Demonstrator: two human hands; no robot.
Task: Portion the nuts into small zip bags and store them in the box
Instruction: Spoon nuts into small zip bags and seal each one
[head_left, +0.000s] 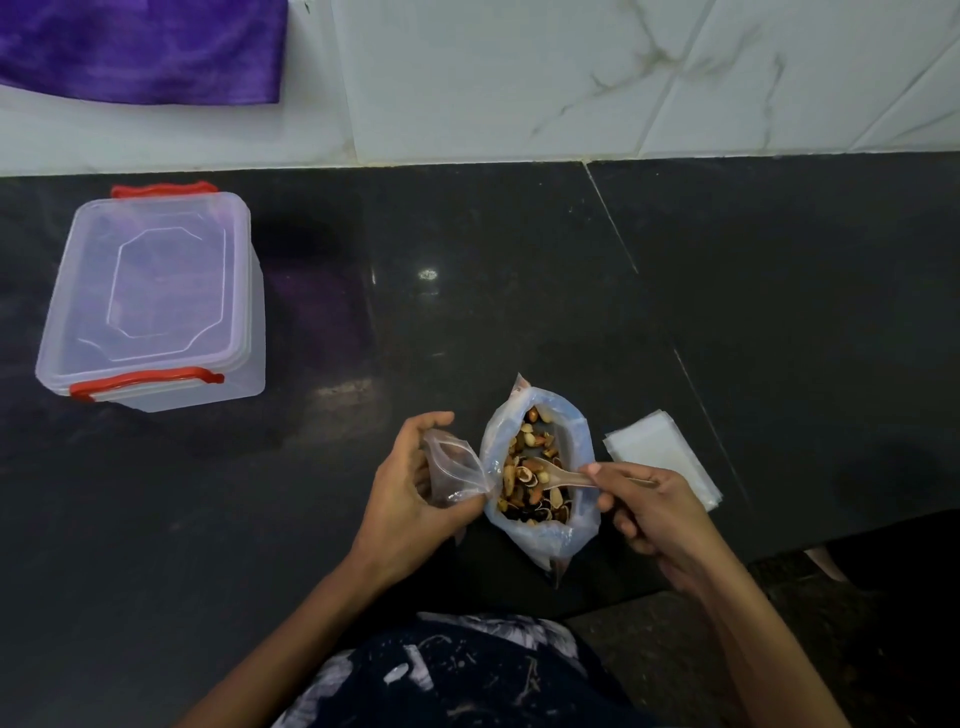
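A large clear bag stands open on the dark counter, filled with mixed nuts. My right hand grips a clear plastic spoon whose bowl lies in the nuts. Just left of the big bag, my left hand holds a small zip bag with its mouth open. A stack of flat empty zip bags lies to the right. The clear storage box with red clips stands at the far left, lid on.
The black stone counter runs back to a white marble-tiled wall. A purple cloth hangs at the top left. The counter's front edge drops off at the lower right near my right arm.
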